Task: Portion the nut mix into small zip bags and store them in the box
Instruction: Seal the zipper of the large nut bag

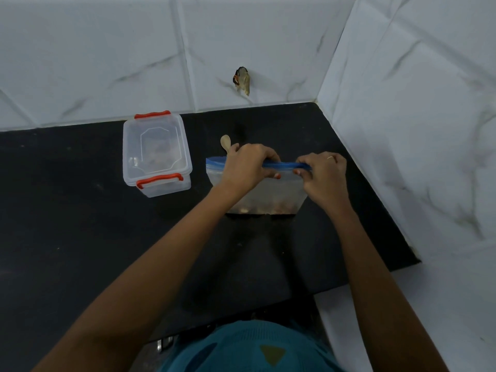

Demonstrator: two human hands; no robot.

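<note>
With the left hand (248, 163) and right hand (320, 171) both pinching the zip bag's (268, 194) blue seal (284, 165), an uneven press could leave a gap, spilling nuts onto the tabletop (80, 224).

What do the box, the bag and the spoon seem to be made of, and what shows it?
The box looks like rigid clear plastic, glossy: contents show through. The bag seems thin clear plastic film: nuts visible inside. The spoon is pale, matt tan: probably wood.
</note>
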